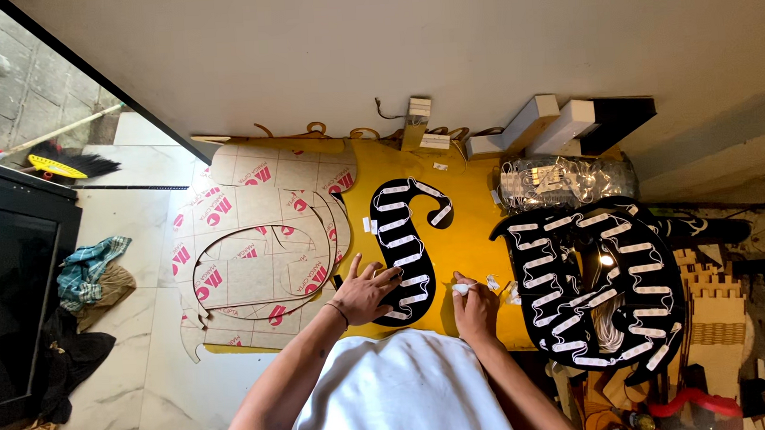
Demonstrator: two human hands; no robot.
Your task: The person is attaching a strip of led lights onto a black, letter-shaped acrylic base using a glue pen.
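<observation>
Clear plastic bag (pixel 566 182) by wall, small white boxes (pixel 418 108) left

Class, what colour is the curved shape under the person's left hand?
Black, dotted with white modules; head view: shape, left hand.

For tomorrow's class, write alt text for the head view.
A person's left hand presses flat on a black curved panel lined with white light modules, lying on a yellow board. Their right hand pinches a small white piece beside it.
</observation>
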